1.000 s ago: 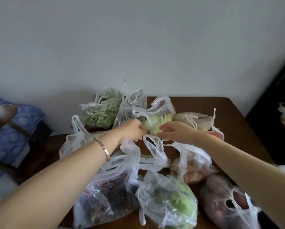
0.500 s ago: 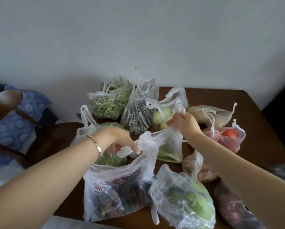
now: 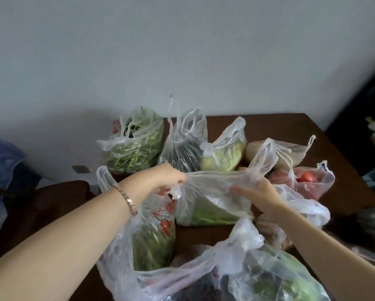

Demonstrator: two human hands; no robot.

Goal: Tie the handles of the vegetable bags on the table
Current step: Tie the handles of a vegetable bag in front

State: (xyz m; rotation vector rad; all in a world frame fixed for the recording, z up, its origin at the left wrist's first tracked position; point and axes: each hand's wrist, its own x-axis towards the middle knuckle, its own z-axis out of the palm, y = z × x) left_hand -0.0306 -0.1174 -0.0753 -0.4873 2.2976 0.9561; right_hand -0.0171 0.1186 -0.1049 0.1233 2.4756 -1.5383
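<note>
Left hand [image 3: 160, 181] risen to middle bag [image 3: 214, 205] edge, right hand [image 3: 256, 196] opposite

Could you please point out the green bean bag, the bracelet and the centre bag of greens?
green bean bag [image 3: 136, 153], head view: its bulging front.
bracelet [image 3: 126, 200], head view: band across the left wrist.
centre bag [image 3: 210, 205], head view: clear side over the greens.
</note>
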